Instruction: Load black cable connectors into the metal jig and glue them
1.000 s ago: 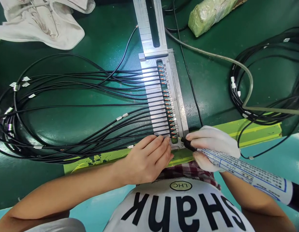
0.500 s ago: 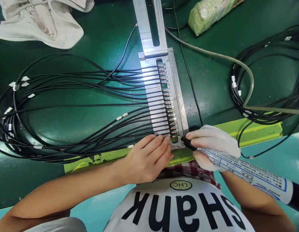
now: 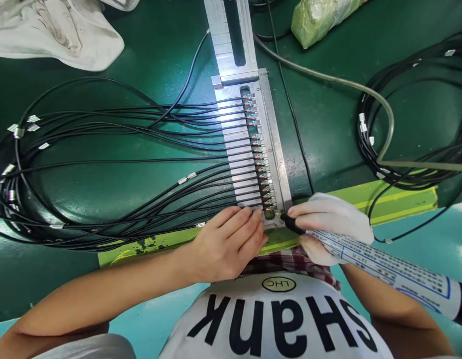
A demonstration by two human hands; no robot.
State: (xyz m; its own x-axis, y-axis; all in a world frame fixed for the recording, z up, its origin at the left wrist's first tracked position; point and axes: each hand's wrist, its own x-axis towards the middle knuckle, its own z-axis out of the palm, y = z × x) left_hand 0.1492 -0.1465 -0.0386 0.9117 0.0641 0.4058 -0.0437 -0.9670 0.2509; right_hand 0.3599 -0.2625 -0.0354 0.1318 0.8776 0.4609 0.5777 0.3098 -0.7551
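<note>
A gloved right hand, my right hand point(image 3: 328, 224), grips a dispensing syringe point(image 3: 384, 267) with a printed white label and black ends. Its black tapered tip points left at the lower end of a metal fixture point(image 3: 277, 149). My left hand point(image 3: 231, 244) is bare, its fingers curled together against the fixture's lower left corner; what they hold, if anything, is hidden. Several black cables point(image 3: 156, 209) run in from the left and lie side by side across the fixture. Their small connector ends point(image 3: 266, 182), with orange wires, line up along its slot.
Cable loops point(image 3: 14, 199) lie at left, and another black coil point(image 3: 369, 149) at right. A clear hose point(image 3: 387, 114) curves across the green table point(image 3: 320, 119). White cloth point(image 3: 84, 45) sits upper left, a wrapped green bundle point(image 3: 313, 22) at the top. Yellow-green tape point(image 3: 402, 207) lines the near edge.
The camera view has shifted slightly, so the table items sit a little higher in the picture. Both hands and the syringe stay almost in place at the fixture's lower end.
</note>
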